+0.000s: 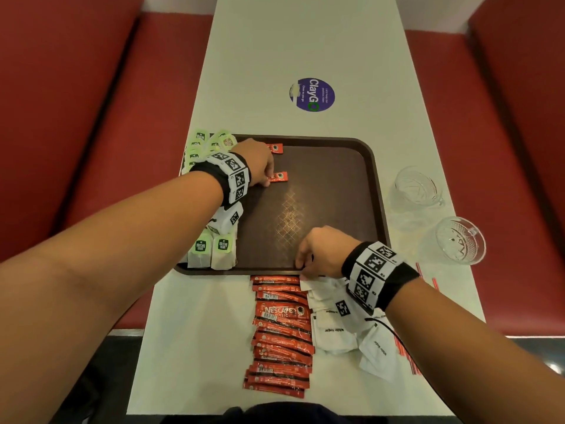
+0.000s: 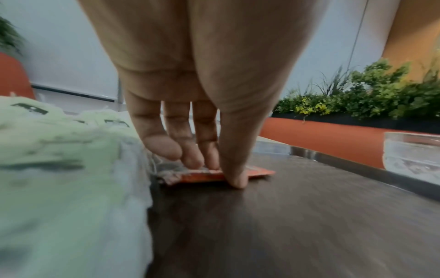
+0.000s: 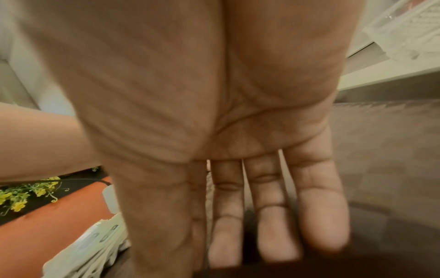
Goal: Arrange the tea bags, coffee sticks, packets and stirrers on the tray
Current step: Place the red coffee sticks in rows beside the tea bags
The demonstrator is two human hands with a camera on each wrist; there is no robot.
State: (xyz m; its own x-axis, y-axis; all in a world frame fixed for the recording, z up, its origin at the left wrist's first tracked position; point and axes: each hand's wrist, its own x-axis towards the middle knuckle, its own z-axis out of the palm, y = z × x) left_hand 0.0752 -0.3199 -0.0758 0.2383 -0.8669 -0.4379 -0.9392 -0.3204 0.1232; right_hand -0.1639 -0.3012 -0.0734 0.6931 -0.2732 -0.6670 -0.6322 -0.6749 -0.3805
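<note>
Pressing a red coffee stick (image 1: 277, 177) flat onto the brown tray (image 1: 321, 191), the left hand (image 1: 255, 163) pinched it between thumb and fingertips; a second stick (image 1: 275, 148) lay farther off. Tea bags (image 1: 211, 252) crowded the tray's left edge beside that wrist. The right hand (image 1: 321, 252) rested released, fingers straight, at the near rim. More coffee sticks (image 1: 281, 335) and sugar packets (image 1: 336, 325) waited on the tabletop (image 1: 305, 50), stirrers (image 1: 406, 353) partly hidden under the right forearm, two glass cups (image 1: 412, 188) right.
</note>
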